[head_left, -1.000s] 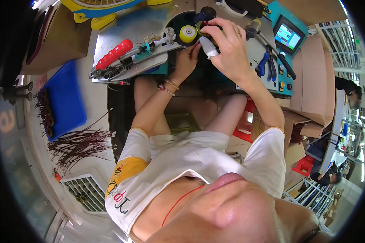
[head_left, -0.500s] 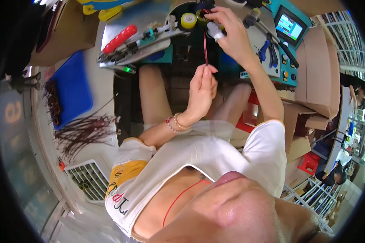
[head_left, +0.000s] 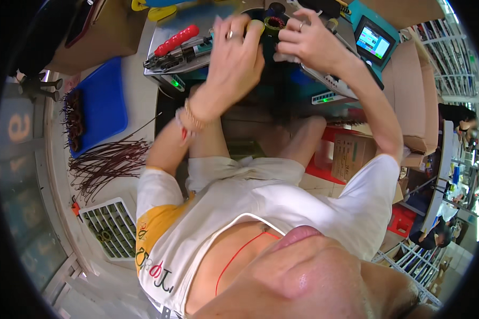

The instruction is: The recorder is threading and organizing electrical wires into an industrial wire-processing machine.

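Observation:
Between my hands, at the top middle, a ring-shaped coil core [head_left: 274,23] with copper-coloured wire sits in the winding machine. Beside it, a yellow roller [head_left: 257,26] is partly covered by my left fingers. My left hand [head_left: 233,61] reaches up to the roller, fingers apart and somewhat blurred, with a ring on one. Just right of the core is my right hand [head_left: 314,45], its fingers curled in and a white wrap on one digit. Whatever lies between those right fingertips is hidden. A red-handled clamp [head_left: 176,40] stands left of my left hand.
On the left, a blue tray [head_left: 104,106] has several wound rings [head_left: 75,119] along its edge. Cut brown wires [head_left: 109,165] lie below it, near a white grid basket [head_left: 109,228]. A teal control screen [head_left: 374,38] and cardboard boxes [head_left: 410,95] stand to the right.
My left hand has let go of the red-brown wire and risen to the roller. My right hand has shifted off the core to its right, fingers curling. The view has swung slightly.

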`<action>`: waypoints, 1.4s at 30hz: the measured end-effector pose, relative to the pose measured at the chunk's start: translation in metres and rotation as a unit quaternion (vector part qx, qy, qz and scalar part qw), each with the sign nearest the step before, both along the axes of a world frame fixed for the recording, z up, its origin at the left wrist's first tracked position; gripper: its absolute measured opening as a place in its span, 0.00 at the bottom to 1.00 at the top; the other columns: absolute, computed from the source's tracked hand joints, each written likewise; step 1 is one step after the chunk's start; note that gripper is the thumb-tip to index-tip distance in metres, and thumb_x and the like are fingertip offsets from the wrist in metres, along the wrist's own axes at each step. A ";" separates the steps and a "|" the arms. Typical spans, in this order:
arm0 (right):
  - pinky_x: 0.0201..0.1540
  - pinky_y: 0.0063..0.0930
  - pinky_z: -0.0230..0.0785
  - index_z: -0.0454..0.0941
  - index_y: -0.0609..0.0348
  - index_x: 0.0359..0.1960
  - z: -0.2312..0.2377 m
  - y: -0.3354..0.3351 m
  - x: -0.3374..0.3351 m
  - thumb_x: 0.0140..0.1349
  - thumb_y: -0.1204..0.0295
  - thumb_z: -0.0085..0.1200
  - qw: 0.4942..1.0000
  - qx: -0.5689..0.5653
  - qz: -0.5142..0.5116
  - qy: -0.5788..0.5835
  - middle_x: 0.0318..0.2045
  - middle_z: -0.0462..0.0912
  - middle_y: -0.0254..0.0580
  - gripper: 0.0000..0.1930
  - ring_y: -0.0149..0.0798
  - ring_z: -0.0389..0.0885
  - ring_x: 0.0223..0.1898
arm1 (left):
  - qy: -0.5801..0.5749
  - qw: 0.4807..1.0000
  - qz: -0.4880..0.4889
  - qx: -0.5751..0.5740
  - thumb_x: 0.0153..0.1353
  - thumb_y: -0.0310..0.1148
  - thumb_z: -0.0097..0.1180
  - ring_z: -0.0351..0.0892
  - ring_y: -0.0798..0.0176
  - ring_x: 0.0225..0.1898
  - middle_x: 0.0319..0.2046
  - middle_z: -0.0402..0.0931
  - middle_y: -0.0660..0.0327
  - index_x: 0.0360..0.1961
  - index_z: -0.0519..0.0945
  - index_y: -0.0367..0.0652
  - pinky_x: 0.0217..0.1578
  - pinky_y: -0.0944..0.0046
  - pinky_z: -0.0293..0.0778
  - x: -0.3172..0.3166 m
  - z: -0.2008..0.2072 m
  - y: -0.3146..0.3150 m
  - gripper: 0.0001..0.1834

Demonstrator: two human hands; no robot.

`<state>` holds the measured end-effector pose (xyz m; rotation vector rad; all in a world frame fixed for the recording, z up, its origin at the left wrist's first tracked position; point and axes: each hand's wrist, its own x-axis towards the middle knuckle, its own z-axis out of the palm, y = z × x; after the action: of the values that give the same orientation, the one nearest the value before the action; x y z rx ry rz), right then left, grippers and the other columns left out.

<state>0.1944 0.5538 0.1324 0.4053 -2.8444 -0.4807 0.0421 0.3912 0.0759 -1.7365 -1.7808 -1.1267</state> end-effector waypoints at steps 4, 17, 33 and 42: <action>0.57 0.37 0.58 0.78 0.50 0.39 0.024 0.026 -0.020 0.52 0.82 0.55 0.972 -0.166 -0.030 -0.164 0.38 0.75 0.34 0.14 0.38 0.73 0.44 | 0.122 0.981 0.044 -0.147 0.51 0.47 0.70 0.72 0.54 0.57 0.47 0.77 0.59 0.47 0.79 0.45 0.57 0.15 0.49 -0.030 -0.015 0.052 0.26; 0.40 0.20 0.72 0.76 0.58 0.36 0.013 0.063 -0.041 0.61 0.73 0.68 0.689 -0.716 -0.110 0.021 0.31 0.80 0.28 0.10 0.23 0.78 0.35 | 0.093 0.991 0.022 -0.098 0.55 0.61 0.62 0.80 0.56 0.44 0.36 0.82 0.62 0.37 0.84 0.44 0.57 0.28 0.59 -0.034 -0.031 0.074 0.28; 0.36 0.24 0.78 0.74 0.53 0.41 -0.006 0.082 -0.082 0.66 0.65 0.63 0.602 -0.784 -0.144 -0.047 0.31 0.80 0.34 0.11 0.31 0.85 0.31 | 0.054 0.990 0.008 -0.126 0.56 0.60 0.63 0.80 0.53 0.46 0.38 0.83 0.57 0.39 0.85 0.43 0.61 0.31 0.58 -0.028 -0.025 0.068 0.28; 0.44 0.29 0.77 0.61 0.56 0.64 0.046 0.010 0.019 0.54 0.67 0.68 0.790 -0.533 -0.211 -0.218 0.55 0.75 0.45 0.37 0.36 0.85 0.41 | 0.096 0.990 0.029 -0.098 0.54 0.62 0.63 0.82 0.58 0.44 0.37 0.83 0.61 0.38 0.85 0.45 0.60 0.29 0.57 -0.036 -0.031 0.067 0.28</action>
<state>0.2131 0.5642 0.1786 -0.4014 -3.0107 1.3051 0.0062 0.4587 0.0445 -1.8231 -1.8596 -0.7532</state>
